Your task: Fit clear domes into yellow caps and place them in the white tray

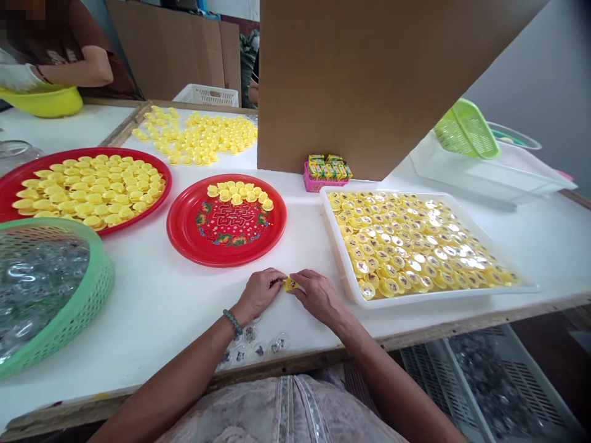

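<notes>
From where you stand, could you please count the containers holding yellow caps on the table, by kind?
Red plates: 2
White tray: 1
Total: 3

Red plate (pixel 226 255), white plastic tray (pixel 338 246), green mesh basket (pixel 95 301), cardboard sheet (pixel 369 80)

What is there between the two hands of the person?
In the head view, a small yellow cap lies between the left hand and the right hand, and both hands appear to hold it.
</notes>
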Demonstrator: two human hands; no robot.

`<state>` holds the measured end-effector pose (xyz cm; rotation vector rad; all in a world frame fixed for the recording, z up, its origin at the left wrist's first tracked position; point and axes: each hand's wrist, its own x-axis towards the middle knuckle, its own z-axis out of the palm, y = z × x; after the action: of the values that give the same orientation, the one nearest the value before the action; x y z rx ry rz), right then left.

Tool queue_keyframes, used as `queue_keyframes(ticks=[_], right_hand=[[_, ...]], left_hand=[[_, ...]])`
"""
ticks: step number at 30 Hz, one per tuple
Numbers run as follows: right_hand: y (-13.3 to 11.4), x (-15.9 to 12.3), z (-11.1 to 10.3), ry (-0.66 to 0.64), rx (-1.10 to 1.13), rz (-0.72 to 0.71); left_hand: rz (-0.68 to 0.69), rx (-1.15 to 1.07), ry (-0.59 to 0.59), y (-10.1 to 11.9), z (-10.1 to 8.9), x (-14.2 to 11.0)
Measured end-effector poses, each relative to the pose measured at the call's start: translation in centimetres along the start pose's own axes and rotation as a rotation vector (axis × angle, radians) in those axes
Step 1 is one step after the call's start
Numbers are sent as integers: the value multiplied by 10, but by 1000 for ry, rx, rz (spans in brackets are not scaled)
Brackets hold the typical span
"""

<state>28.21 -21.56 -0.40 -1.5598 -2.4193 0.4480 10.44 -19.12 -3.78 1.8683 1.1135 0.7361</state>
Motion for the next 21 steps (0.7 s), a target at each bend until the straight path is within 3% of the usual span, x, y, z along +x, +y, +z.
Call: queue_keyframes(ticks=[6,10,15,21], right_hand=[[3,9,-1,-91,-151,-142],[6,12,0,-103,-189,-194],[9,14,1,-99,-93,-176],[11,15,1,-84,72,-113]], left_hand=[[-10,-95,51,1,0,4],[-126,-177,64,3,1,4],[-274,-450,14,3,5,3],[-365,-404,25,3,6,8]])
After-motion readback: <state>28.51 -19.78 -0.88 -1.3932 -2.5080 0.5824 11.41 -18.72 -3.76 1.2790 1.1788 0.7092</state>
